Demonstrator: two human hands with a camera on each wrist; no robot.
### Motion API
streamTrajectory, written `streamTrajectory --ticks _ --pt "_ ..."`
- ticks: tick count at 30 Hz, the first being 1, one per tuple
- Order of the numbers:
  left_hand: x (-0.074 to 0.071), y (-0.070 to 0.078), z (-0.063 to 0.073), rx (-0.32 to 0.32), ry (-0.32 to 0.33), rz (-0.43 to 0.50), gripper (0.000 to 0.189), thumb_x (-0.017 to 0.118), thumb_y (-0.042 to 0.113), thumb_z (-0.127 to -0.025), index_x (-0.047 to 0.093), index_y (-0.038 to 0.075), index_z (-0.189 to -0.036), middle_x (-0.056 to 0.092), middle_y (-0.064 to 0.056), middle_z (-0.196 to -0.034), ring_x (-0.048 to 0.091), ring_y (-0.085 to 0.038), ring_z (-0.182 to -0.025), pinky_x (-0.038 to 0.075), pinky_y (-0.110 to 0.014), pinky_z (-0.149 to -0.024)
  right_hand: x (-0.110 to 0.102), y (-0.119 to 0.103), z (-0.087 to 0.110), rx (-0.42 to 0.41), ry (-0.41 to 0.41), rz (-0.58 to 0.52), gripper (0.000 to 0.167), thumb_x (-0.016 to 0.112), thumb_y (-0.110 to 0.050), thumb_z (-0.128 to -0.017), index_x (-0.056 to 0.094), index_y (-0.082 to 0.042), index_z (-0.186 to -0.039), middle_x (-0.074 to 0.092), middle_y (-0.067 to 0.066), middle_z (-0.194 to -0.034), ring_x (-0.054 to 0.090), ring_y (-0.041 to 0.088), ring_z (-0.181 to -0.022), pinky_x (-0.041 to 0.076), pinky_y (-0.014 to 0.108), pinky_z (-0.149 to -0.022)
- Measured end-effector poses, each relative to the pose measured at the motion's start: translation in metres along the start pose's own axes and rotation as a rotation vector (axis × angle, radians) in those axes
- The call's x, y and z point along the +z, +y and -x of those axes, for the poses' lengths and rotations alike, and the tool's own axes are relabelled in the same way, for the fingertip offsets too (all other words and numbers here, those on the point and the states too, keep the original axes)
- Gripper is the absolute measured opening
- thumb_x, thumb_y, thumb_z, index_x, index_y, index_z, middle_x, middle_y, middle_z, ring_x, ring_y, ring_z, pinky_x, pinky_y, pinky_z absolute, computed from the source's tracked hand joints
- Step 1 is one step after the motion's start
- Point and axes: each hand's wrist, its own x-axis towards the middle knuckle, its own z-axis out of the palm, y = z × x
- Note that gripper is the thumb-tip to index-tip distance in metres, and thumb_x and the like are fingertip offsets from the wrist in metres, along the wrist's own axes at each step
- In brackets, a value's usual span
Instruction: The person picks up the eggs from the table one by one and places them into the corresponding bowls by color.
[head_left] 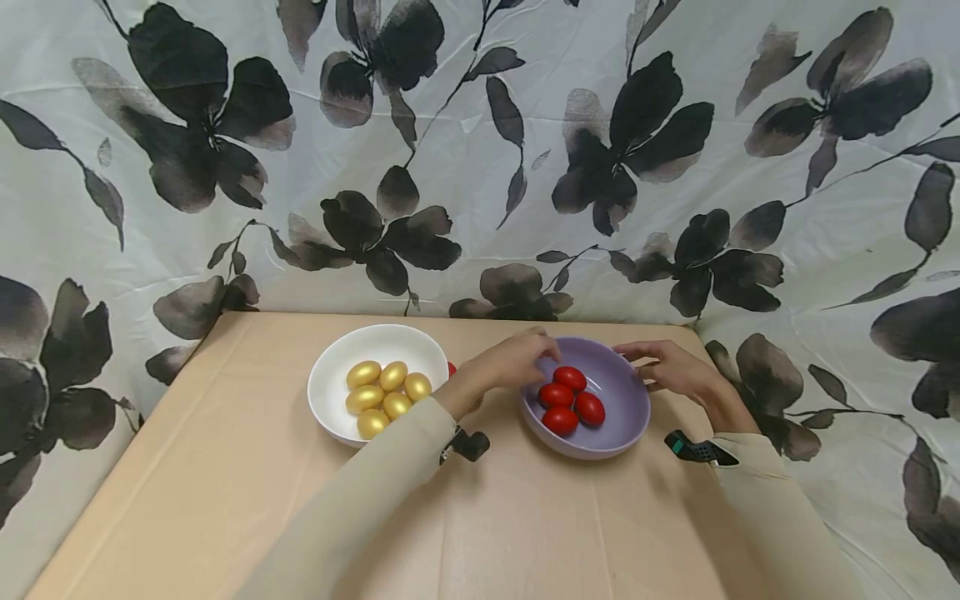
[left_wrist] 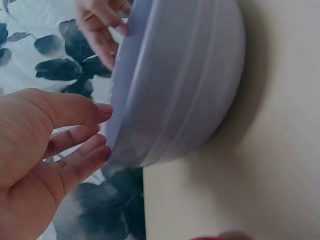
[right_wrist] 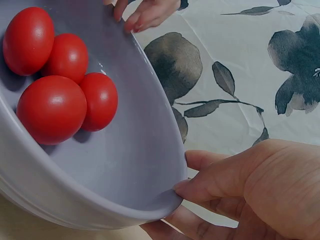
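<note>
A purple bowl (head_left: 630, 417) holds several red eggs (head_left: 589, 408). My right hand (head_left: 675, 367) pinches its right rim; in the right wrist view the thumb (right_wrist: 215, 180) lies on the rim and the other fingers are outside. My left hand (head_left: 506, 360) is at the bowl's far left rim with fingers loosely bent. Its fingertips (left_wrist: 102, 150) are right at the rim, with nothing seen between them and the thumb. Another red egg (head_left: 452, 368) shows beside the left wrist, mostly hidden behind it. To the left stands a white bowl (head_left: 326, 387) with several golden eggs (head_left: 364, 397).
Both bowls stand on a light wooden-coloured table (head_left: 480, 533), toward its far edge. Behind it hangs a white curtain (head_left: 517, 250) with dark flowers. The left forearm crosses close by the white bowl's right side.
</note>
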Motion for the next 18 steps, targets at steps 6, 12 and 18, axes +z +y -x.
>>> streamTrajectory --ticks 6,12,18 --pt "-0.016 -0.011 0.016 -0.003 0.026 0.026 0.034 0.07 0.004 -0.092 0.068 0.006 -0.126 0.06 -0.01 -0.124 0.063 -0.024 -0.114 0.054 -0.031 -0.096 0.001 -0.001 0.0 -0.002 0.003 0.0 0.054 0.051 0.004 -0.095 0.051 -0.005 -0.148 0.05 0.027 -0.144 0.054 0.044 -0.126 0.057 0.053 -0.09" --pt "-0.025 -0.022 0.034 -0.047 0.042 0.035 0.036 0.069 0.001 -0.091 0.067 0.006 -0.126 0.062 -0.01 -0.125 0.063 -0.026 -0.113 0.054 -0.034 -0.096 0.001 -0.003 0.001 -0.008 0.0 0.019 0.053 0.051 0.004 -0.096 0.051 -0.004 -0.148 0.051 0.028 -0.144 0.054 0.044 -0.126 0.057 0.052 -0.09" --pt "-0.019 -0.023 0.047 -0.098 0.077 0.034 0.036 0.072 0.002 -0.091 0.066 0.006 -0.126 0.06 -0.012 -0.125 0.059 -0.025 -0.115 0.052 -0.037 -0.1 0.001 -0.004 0.001 -0.016 -0.002 0.039 0.053 0.05 0.005 -0.096 0.05 -0.003 -0.148 0.051 0.029 -0.143 0.054 0.046 -0.127 0.057 0.052 -0.089"
